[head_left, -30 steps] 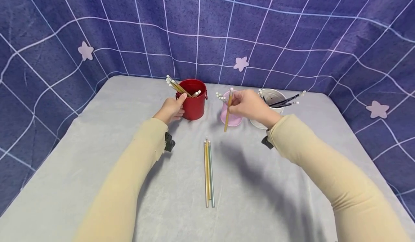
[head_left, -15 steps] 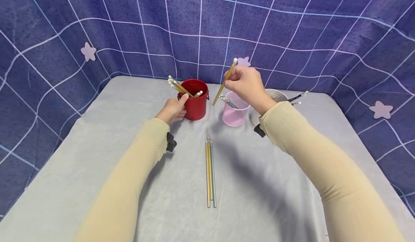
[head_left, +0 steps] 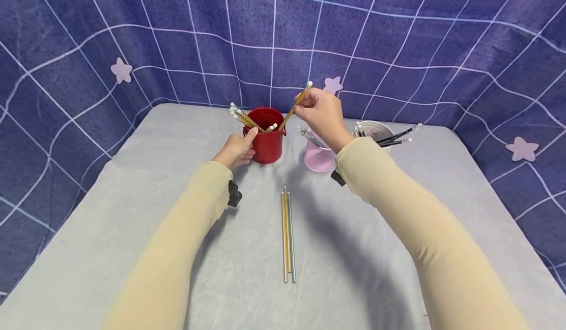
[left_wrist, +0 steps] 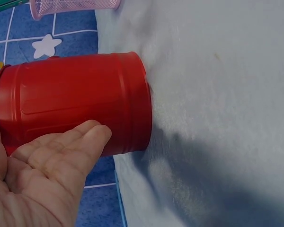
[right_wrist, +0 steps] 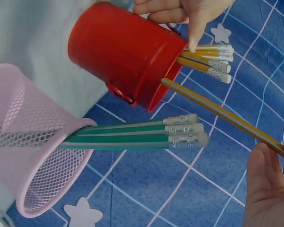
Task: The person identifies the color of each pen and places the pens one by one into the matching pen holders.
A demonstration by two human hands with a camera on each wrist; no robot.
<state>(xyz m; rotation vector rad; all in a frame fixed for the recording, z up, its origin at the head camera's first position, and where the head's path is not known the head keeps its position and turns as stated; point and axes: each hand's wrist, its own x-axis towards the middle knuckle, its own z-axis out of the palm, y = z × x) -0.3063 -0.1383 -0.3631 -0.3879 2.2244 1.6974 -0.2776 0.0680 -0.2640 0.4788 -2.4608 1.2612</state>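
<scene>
Pinched between the thumb and fingers of my right hand (head_left: pixel 326 114) is a yellow pencil (right_wrist: pixel 217 111), eraser end up. It slants down to the left, its lower end right at the rim of the red bucket (head_left: pixel 267 149). Several yellow pencils (right_wrist: pixel 206 65) lean inside that bucket, their white erasers sticking out over the left side. My left hand (head_left: pixel 237 149) rests against the bucket's left side with its fingers extended along the wall (left_wrist: pixel 71 151) and its thumb at the rim. Below my right hand stands a pink mesh cup (right_wrist: pixel 35 165) with green pencils (right_wrist: pixel 128 135).
To the right, a white bucket (head_left: pixel 373 129) holds several black pencils (head_left: pixel 395 137). Two gold pencils (head_left: pixel 284 241) and a teal pencil (head_left: pixel 292 246) lie side by side on the grey cloth-covered table (head_left: pixel 146 182). A blue gridded curtain (head_left: pixel 212 45) hangs behind.
My right hand has lifted the yellow pencil from in front of the pink cup, then carried it left to the red bucket's rim. My left hand has stayed at the bucket.
</scene>
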